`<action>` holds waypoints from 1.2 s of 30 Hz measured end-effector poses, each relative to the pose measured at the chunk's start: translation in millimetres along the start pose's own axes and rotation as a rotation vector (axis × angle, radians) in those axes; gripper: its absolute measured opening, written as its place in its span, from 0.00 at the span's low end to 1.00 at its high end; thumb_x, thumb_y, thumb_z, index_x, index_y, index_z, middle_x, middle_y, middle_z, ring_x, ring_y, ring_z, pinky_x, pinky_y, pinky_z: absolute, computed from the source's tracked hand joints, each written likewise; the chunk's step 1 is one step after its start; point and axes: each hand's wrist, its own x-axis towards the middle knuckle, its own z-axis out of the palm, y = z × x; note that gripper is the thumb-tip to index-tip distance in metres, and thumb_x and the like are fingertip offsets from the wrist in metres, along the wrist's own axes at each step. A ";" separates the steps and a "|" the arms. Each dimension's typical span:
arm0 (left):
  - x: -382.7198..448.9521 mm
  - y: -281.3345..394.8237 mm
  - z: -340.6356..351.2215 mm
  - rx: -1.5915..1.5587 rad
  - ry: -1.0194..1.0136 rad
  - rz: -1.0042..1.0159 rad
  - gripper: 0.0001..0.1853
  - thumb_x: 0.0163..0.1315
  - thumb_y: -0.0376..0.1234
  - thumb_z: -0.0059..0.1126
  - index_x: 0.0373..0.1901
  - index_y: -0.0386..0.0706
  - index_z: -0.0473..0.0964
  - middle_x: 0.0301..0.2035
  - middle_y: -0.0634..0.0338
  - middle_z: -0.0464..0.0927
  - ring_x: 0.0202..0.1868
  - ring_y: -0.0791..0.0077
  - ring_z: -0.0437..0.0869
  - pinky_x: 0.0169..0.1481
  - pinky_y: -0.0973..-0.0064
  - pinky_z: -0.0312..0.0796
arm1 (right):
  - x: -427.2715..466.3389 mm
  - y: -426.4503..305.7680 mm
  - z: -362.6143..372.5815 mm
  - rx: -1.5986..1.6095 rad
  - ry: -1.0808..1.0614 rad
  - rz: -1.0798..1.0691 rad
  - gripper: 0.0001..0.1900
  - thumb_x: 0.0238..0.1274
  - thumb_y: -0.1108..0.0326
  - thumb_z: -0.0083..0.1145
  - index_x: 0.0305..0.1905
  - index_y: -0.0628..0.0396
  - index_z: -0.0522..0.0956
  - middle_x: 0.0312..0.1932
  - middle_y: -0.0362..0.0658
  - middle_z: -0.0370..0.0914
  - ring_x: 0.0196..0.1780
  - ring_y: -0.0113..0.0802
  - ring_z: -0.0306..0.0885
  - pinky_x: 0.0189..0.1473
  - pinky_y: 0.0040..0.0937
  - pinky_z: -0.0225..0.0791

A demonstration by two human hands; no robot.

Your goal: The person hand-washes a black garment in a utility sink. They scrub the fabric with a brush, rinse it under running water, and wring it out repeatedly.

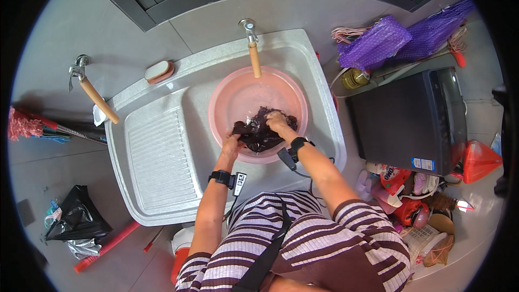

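Note:
A pink plastic basin (231,89) stands in the bowl of a grey laundry sink (320,89), beneath a tap (251,40) with a tan hose on its spout. Wet dark cloth (261,132) lies bunched in the front half of the basin, in what looks like shallow water. At the basin's front left, my left hand (232,145) grips an edge of the cloth. My right hand (277,121) is on the cloth's right part with its fingers curled into it; the fingertips are partly hidden. Both wrists wear black straps with small devices.
Left of the basin is a ribbed washboard (160,162). A soap dish (159,71) sits on the back rim. A second tap (83,73) is at the left. To the right stand a dark washing machine (397,117) and cleaning bottles (395,178). A black bag (79,215) lies at lower left.

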 end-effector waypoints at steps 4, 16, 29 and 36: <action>-20.0 43.4 6.4 -0.127 -0.124 0.094 0.12 0.67 0.34 0.44 0.47 0.42 0.74 0.37 0.59 0.80 0.35 0.71 0.82 0.39 0.70 0.77 | -19.9 3.0 -52.7 0.672 0.093 0.085 0.12 0.57 0.69 0.59 0.45 0.60 0.83 0.32 0.38 0.82 0.35 0.26 0.77 0.40 0.27 0.69; -175.9 243.1 45.6 0.475 -0.229 0.694 0.11 0.65 0.35 0.53 0.42 0.37 0.78 0.32 0.67 0.78 0.37 0.84 0.75 0.44 0.85 0.66 | -144.2 -115.7 -268.3 0.427 0.530 -0.573 0.09 0.56 0.68 0.62 0.37 0.64 0.82 0.28 0.39 0.82 0.33 0.19 0.74 0.38 0.22 0.69; -127.7 200.0 18.3 0.969 0.103 0.921 0.21 0.63 0.47 0.55 0.39 0.37 0.78 0.20 0.54 0.76 0.25 0.72 0.74 0.32 0.70 0.67 | -154.7 -105.5 -192.8 0.569 0.426 -0.438 0.10 0.55 0.68 0.62 0.37 0.64 0.82 0.26 0.42 0.81 0.32 0.22 0.75 0.37 0.26 0.68; -81.4 70.6 -6.5 1.207 0.398 0.910 0.20 0.59 0.42 0.60 0.49 0.40 0.77 0.34 0.45 0.83 0.39 0.50 0.84 0.47 0.62 0.74 | -116.5 -87.6 -56.5 0.636 0.396 -0.139 0.15 0.54 0.61 0.63 0.40 0.62 0.83 0.32 0.50 0.83 0.35 0.37 0.82 0.41 0.33 0.71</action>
